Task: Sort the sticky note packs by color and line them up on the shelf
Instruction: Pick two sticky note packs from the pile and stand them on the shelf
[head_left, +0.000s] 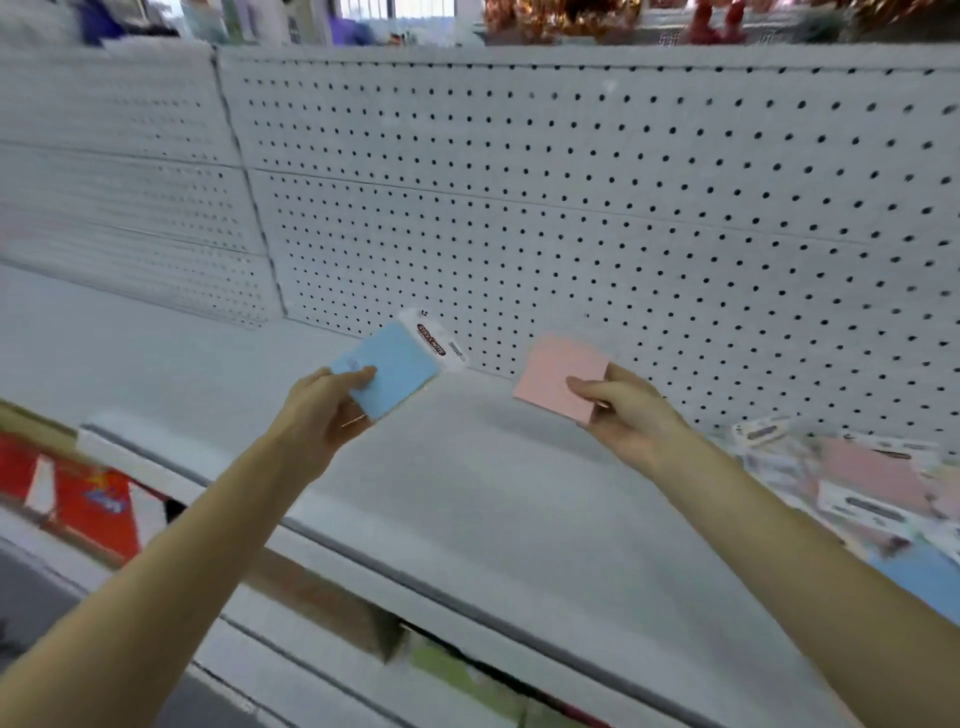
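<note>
Head view: a white shelf (467, 493) runs from the near left to the far right, backed by a white pegboard panel (623, 208) dotted with dark holes. Blurred goods stand along the top of the panel at the far edge. Below the shelf's front lip, at the near left, sits red printed packaging (88, 499).

At the right end of the shelf, against the pegboard, lies a loose pile of sticky note packs (872, 493), pink and blue among them. It is too blurred to count.

The left hand (322, 405) holds a blue pack (400, 374) above the middle of the shelf. Its fingers (358, 375) are curled round the near left corner, thumb on top. The pack's white header card (436, 340) points away towards the pegboard.

The right hand (623, 410) holds a pink pack (556, 379) to the right of the blue one, the two packs apart. The thumb lies on the pink face and the other fingers are curled behind its right edge. Both packs are tilted and seem to be clear of the shelf, well left of the pile.
</note>
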